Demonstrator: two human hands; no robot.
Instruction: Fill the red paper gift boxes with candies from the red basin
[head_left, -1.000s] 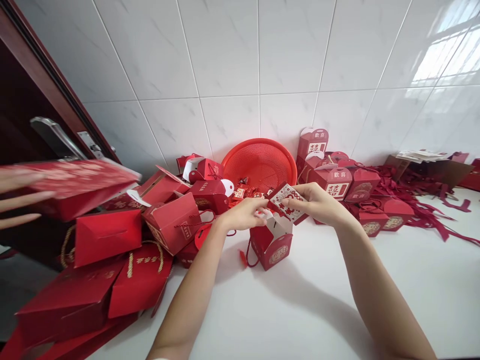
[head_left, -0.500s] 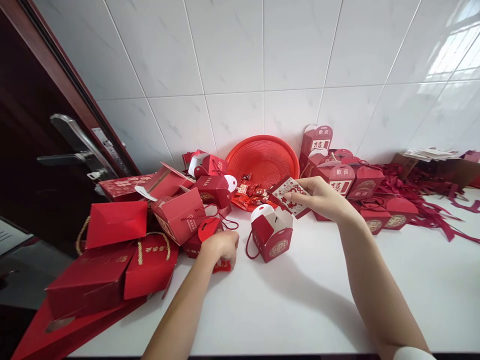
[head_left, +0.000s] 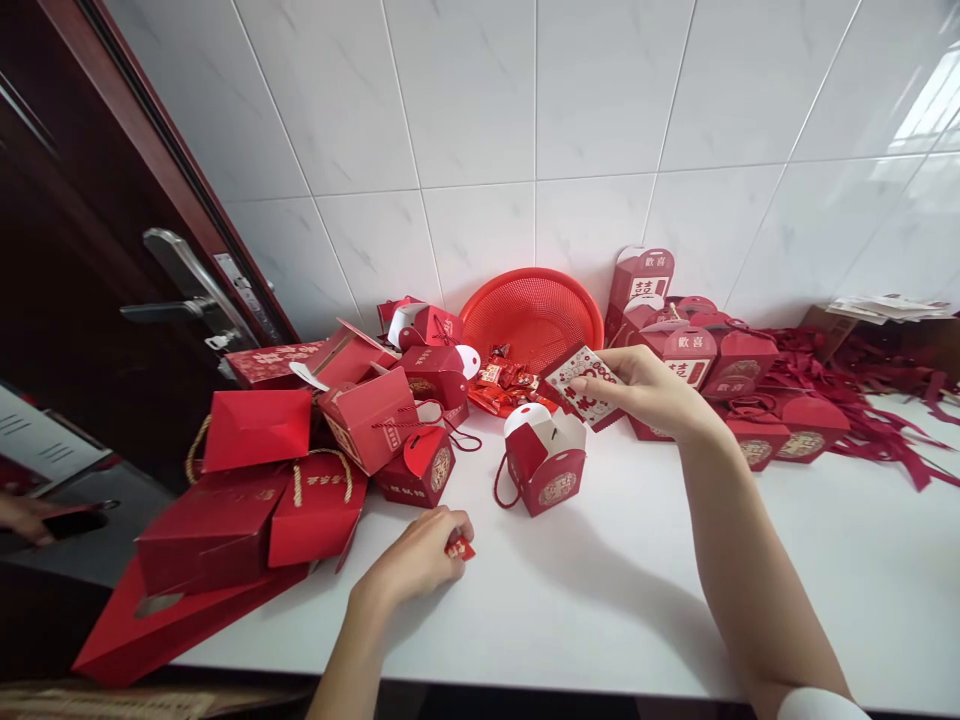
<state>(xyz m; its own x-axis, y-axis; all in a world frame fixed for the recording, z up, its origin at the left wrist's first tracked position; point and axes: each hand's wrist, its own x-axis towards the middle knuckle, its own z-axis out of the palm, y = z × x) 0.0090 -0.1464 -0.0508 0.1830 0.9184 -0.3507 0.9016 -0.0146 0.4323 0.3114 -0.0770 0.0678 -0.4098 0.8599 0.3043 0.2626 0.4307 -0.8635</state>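
Observation:
My left hand (head_left: 420, 552) is closed round a small red wrapped candy (head_left: 460, 548), just above or on the white table; only one end of the wrapper shows. My right hand (head_left: 649, 390) pinches a flat packet with a white and red print (head_left: 586, 385) between thumb and fingers. Between the two hands stands a small red gift box (head_left: 546, 462), its top flaps up and partly open, a dark red cord hanging at its left. Behind it, more red candies (head_left: 504, 382) lie in the front of a red plastic basket (head_left: 531, 300) tilted toward me.
Red boxes and bags (head_left: 255, 430) are piled at the left, with one small box (head_left: 420, 468) near my left hand. Red boxes (head_left: 739, 365) and ribbons (head_left: 892, 440) lie at the right. A door handle (head_left: 191, 290) and another person's hand (head_left: 22, 520) are at far left.
My left hand has moved nearer to me and slightly left with the candy, away from the small red box. My right hand still holds the packet. The view has shifted slightly left.

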